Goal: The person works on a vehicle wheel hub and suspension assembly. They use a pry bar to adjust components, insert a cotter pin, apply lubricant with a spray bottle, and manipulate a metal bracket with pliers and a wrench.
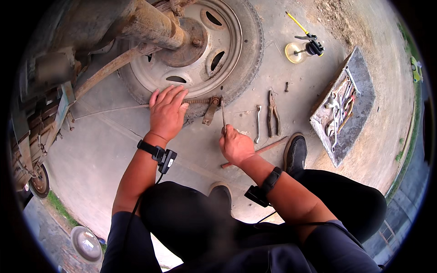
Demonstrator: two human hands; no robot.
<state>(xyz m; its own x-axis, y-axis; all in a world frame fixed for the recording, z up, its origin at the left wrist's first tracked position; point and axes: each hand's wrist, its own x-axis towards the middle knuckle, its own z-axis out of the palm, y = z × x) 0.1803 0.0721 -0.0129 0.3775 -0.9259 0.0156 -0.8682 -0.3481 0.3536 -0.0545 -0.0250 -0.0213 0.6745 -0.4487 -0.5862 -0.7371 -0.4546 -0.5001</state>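
My left hand [167, 113] lies with fingers stretched over a thin rod, beside the lower edge of a large wheel [227, 68]. A rusty coil spring [196, 101] on the rod runs right from the fingertips to a rusty bracket [209, 113] with a bolt and nut. My right hand [237, 146] is closed round a slim metal hand tool [223, 113]. Its upper end is right next to the nut; whether they touch, I cannot tell. Whatever lies beneath my left palm is hidden.
On the concrete lie a combination wrench [258, 123], pliers [273, 113], a bolt [287, 87] and a rusty bar [268, 146]. A spray bottle [298, 52] stands farther back. At right, a metal tray [359, 109] holds several tools. A rusty axle [157, 27] and frame overhang the left.
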